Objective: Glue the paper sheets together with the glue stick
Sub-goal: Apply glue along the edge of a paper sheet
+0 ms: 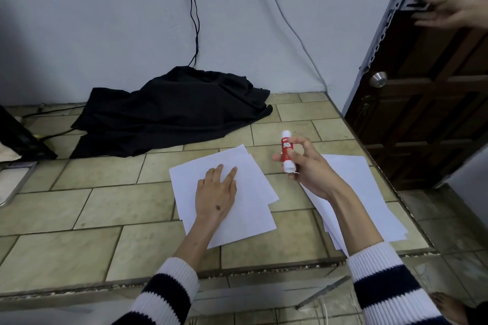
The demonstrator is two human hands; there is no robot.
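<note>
Two overlapping white paper sheets (250, 200) lie on the tiled counter (79, 206) in the middle. My left hand (216, 190) rests flat on them, fingers apart. A red and white glue stick (287, 152) is held upright above the counter in my right hand (309, 166), just right of the sheets. Whether its cap is on, I cannot tell. A second stack of white sheets (369, 192) lies to the right, partly hidden under my right forearm.
A crumpled black cloth (171, 111) lies at the back against the wall. The counter's right edge (396, 187) drops off beside a dark wooden door (422, 103), where another person's hand (454, 10) touches the latch. A metal tray (13, 182) sits at the left.
</note>
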